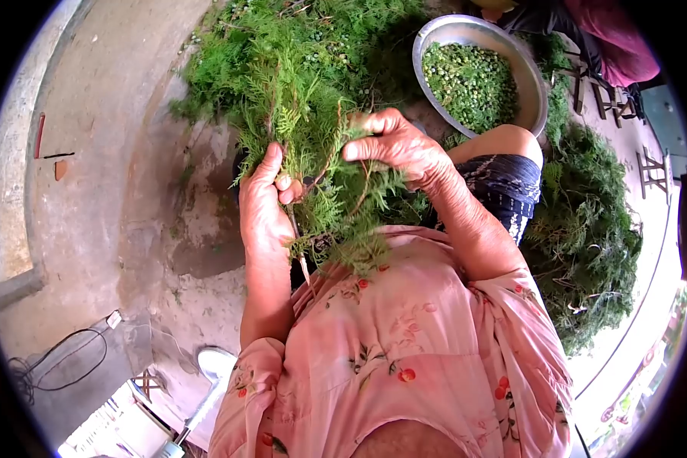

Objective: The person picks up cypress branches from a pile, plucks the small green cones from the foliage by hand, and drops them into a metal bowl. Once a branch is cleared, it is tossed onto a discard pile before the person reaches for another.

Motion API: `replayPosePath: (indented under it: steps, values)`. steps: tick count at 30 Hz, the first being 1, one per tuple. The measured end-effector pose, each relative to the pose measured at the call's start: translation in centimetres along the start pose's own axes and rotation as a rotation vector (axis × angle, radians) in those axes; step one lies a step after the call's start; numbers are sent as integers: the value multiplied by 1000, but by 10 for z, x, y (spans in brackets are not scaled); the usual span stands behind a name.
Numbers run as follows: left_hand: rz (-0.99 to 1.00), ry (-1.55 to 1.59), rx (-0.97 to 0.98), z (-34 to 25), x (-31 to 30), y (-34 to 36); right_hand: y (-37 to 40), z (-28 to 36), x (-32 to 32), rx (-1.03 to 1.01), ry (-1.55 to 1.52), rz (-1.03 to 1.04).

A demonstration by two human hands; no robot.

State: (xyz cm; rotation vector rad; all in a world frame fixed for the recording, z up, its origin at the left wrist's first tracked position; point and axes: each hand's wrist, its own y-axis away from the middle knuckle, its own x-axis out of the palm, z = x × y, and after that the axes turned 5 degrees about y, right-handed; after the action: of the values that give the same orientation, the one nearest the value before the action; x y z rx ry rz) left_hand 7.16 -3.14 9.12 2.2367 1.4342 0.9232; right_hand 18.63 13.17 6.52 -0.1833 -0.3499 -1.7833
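Observation:
My left hand is closed round the stem of a leafy evergreen branch, whose bare woody end sticks out below toward my lap. Beside it, my right hand has thumb and fingers bent together at the branch's right side, by a thin twig. What lies between those fingertips is too small to make out. Flat, feathery green sprays hang between both hands, over my pink shirt.
A big heap of cut evergreen branches lies ahead. At the upper right stands a metal basin with small green cones and leaf bits. More branches are piled at right. Another person's pink garment shows beyond. A cable lies lower left.

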Motion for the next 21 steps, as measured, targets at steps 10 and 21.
replayPosePath:
  steps: [10,21]
  values:
    - [-120,161,111,-7,-4,8,-8,-43,-43,-59,-651,-472]
    - [-6,31,97,-6,-8,11,-13,-58,14,272,-828,-153]
